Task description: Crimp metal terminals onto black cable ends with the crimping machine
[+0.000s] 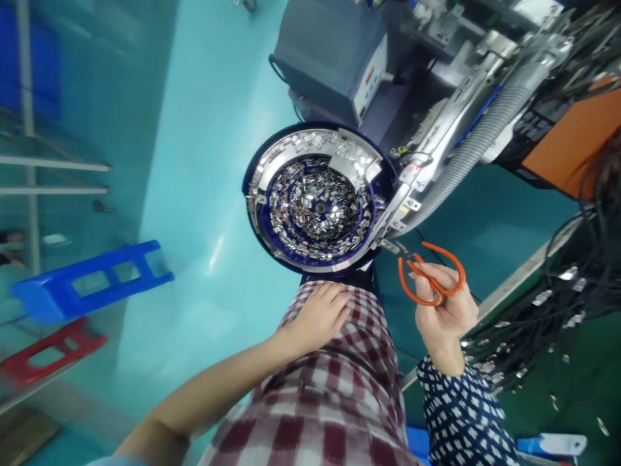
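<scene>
In the head view, the person's right grip (446, 310), right of centre, is closing around a pair of orange-handled scissors (457, 263), whose tips are pointing up and left near the lower right edge of a round bowl (385, 171). Whether they are touching the metal track (410, 204) there is impossible to tell. The left grip (320, 315) is lying loosely open, palm down, on a checked apron (301, 440) at lower centre. Shiny metal pieces (334, 188) are filling the bowl in mid-frame. A grey box (330, 52) is standing at upper centre, a ribbed hose (478, 133) is slanting across the upper right, and dark cables (538, 330) are spreading at lower right. A blue stool (48, 285) is standing at left.
</scene>
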Motion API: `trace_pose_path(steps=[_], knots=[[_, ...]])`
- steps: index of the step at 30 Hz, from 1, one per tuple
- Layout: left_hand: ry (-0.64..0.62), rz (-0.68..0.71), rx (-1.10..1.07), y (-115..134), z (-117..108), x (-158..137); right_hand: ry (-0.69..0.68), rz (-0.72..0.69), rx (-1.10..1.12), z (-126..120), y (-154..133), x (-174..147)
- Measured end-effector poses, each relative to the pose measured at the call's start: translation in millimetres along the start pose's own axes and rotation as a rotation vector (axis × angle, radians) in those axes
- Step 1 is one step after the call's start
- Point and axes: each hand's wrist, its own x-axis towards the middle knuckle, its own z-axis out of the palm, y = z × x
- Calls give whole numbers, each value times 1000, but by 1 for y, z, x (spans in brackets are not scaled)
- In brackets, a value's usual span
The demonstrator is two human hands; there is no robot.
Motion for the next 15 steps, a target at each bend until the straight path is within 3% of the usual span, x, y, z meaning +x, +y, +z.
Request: trace_pose_path(steps=[4, 9, 12, 15], knots=[[23, -24, 29, -1, -5, -8, -45, 30, 38, 2, -10, -14], [147, 8, 38, -6, -13, -20, -70, -44, 63, 9, -27, -16], [295, 88, -1, -11, -21, -26, -75, -86, 84, 14, -36, -12], [545, 176, -37, -28, -43, -24, -66, -114, 123, 19, -44, -8]])
